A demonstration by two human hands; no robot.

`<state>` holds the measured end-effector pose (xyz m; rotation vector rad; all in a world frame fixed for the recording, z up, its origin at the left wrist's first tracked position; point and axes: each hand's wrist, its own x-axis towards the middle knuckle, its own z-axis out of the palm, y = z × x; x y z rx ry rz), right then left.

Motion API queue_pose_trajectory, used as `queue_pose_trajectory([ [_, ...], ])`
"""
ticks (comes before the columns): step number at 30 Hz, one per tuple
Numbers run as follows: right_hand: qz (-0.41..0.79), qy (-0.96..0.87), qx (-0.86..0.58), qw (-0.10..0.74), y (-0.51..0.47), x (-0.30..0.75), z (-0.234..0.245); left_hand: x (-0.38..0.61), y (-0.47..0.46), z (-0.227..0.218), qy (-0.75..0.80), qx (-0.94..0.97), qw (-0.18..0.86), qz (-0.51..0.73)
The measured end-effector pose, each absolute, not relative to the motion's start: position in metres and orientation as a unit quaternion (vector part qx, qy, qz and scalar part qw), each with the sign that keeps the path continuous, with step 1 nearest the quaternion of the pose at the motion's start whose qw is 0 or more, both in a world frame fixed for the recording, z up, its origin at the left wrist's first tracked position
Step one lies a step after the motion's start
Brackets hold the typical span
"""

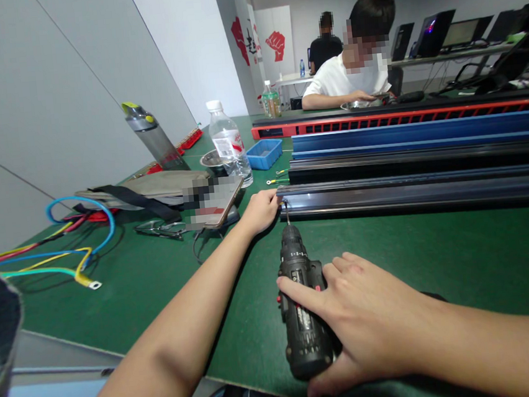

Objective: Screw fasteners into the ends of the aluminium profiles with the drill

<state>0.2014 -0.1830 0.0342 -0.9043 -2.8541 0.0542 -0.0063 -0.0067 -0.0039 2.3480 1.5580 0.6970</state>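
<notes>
In the head view my right hand [373, 313] is wrapped round a black cordless drill [300, 307], its index finger laid along the body. The drill lies on its side, and its bit reaches the left end of a long dark metal rail [386, 196], touching or almost touching a small spot there. My left hand [262, 211] grips that same end of the rail, fingers closed at its upper corner; the fingertips are partly hidden. Behind it, two small ring terminals on green-yellow wires [278, 181] stick out.
Blue and black rails [403, 136] and a red-black strip [378, 120] lie farther back. Left are a water bottle [230, 142], blue bin [264, 153], phone [219, 209], grey bag [152, 194], tumbler [156, 137] and cables [84, 266]. A person [350, 75] sits opposite at the green table [438, 256].
</notes>
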Motion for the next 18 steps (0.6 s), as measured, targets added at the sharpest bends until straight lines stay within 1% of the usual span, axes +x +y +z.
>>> queue_pose_trajectory([
  [18,0.035,-0.950,-0.306,0.059,-0.1827,0.2012,0.0363,-0.0056,-0.0079,-0.0030,0.533,0.800,0.127,0.243],
])
